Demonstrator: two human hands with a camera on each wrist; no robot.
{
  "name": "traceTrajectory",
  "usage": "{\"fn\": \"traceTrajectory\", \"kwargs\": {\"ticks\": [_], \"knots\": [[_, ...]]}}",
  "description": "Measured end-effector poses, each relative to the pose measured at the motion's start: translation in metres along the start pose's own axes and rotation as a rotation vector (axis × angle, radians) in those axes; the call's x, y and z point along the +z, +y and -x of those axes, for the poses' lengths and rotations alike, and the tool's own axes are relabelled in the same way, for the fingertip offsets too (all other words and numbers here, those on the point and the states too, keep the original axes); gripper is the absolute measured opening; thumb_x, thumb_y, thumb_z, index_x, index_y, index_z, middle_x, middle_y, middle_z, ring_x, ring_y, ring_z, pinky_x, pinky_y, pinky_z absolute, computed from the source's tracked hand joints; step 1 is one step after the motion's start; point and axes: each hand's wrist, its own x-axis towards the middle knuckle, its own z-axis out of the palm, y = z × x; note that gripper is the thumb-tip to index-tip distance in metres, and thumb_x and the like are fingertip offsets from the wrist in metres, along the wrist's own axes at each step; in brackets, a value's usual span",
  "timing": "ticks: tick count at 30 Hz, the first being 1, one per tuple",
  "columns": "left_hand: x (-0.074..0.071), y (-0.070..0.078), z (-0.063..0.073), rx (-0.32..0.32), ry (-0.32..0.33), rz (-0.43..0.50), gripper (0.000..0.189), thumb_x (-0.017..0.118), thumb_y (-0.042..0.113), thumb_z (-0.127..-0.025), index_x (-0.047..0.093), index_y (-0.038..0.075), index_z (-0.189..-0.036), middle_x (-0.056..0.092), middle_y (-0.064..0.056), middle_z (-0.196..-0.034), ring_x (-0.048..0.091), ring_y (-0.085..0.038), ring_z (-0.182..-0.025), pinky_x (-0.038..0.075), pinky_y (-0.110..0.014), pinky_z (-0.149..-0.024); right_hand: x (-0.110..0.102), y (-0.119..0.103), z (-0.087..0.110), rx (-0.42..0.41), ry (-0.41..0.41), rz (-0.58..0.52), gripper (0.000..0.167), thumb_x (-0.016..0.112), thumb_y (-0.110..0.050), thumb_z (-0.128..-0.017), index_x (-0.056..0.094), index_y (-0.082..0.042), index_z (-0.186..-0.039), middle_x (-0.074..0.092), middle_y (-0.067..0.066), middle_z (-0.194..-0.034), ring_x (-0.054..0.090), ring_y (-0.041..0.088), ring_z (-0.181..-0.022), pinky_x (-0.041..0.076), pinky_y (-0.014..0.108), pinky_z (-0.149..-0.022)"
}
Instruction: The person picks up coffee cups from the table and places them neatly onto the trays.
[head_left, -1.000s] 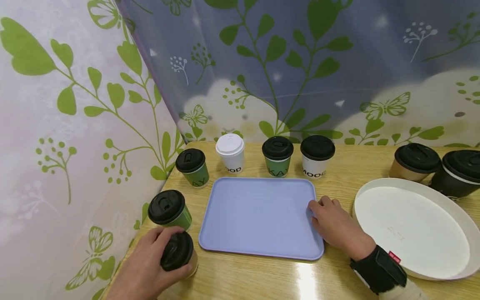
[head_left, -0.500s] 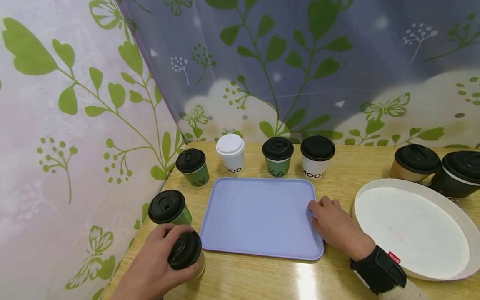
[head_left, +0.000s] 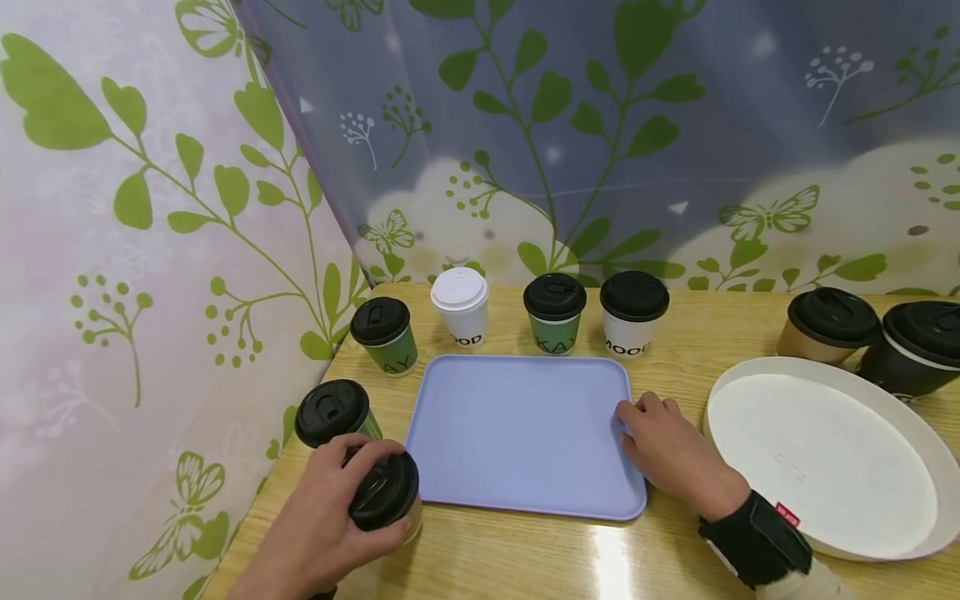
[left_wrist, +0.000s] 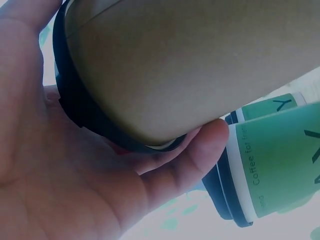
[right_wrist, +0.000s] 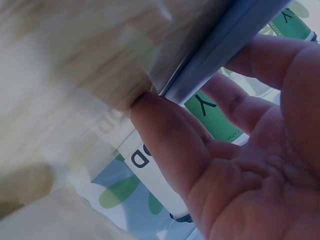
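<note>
My left hand (head_left: 322, 508) grips a brown paper coffee cup (left_wrist: 200, 55) around its black lid (head_left: 384, 492), thumb on the near side and fingers on the far side. The cup stands upright and overlaps the near left corner of a lavender rectangular tray (head_left: 517, 433) in the head view. At the tray's right edge, my right hand (head_left: 671, 450) holds the rim between thumb and curled fingers; its fingertips (right_wrist: 150, 107) are right at the tray's edge in the right wrist view. Just behind the left hand stands a green cup (head_left: 333, 412) with a black lid, partly hidden.
Behind the tray stand another green cup (head_left: 386, 337), a white-lidded cup (head_left: 460, 308), a third green cup (head_left: 555, 317) and a black-lidded white cup (head_left: 633, 317). To the right lies a round white tray (head_left: 817, 458), with a tan cup (head_left: 810, 337) and a black cup (head_left: 907, 358) behind it.
My left hand has slid the brown cup rightward and slightly away from me, up to the tray's near left corner. My right hand and the tray have stayed put.
</note>
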Motion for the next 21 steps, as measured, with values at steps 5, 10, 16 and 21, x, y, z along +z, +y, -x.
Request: {"fn": "traceTrajectory", "kwargs": {"ticks": [5,10,16,21], "knots": [[0.003,0.000,-0.002,0.045,0.024,-0.004,0.060,0.089,0.042,-0.075,0.063,0.037,-0.129,0.054,-0.008,-0.126,0.055,-0.030,-0.111,0.053,-0.048,-0.079,0.001,0.001,-0.001,0.002,-0.008,0.001,0.028,0.074,-0.012,-0.096,0.066,-0.003,-0.120,0.060,0.019,-0.106,0.055,0.032,-0.089,0.054,0.047,-0.075],[0.005,0.000,-0.005,0.095,0.058,0.006,0.061,0.090,0.038,-0.075,0.064,0.033,-0.130,0.054,-0.010,-0.124,0.055,-0.031,-0.109,0.054,-0.049,-0.079,0.000,0.001,-0.002,0.007,-0.013,-0.003,0.028,0.073,-0.012,-0.096,0.066,-0.003,-0.121,0.059,0.020,-0.107,0.055,0.032,-0.090,0.054,0.047,-0.075],[0.007,0.004,-0.008,0.120,0.077,0.005,0.061,0.090,0.036,-0.075,0.063,0.034,-0.131,0.054,-0.008,-0.127,0.056,-0.031,-0.113,0.054,-0.051,-0.081,0.000,0.001,-0.001,0.002,-0.014,-0.007,0.028,0.073,-0.013,-0.096,0.066,-0.003,-0.122,0.060,0.020,-0.107,0.054,0.032,-0.089,0.054,0.046,-0.074],[0.009,0.009,-0.011,0.122,0.070,-0.006,0.061,0.088,0.037,-0.077,0.062,0.036,-0.133,0.054,-0.006,-0.130,0.053,-0.028,-0.118,0.054,-0.050,-0.082,-0.001,-0.001,0.001,0.006,-0.008,-0.006,0.027,0.073,-0.012,-0.096,0.066,-0.003,-0.121,0.060,0.019,-0.107,0.054,0.032,-0.089,0.053,0.045,-0.074]]}}
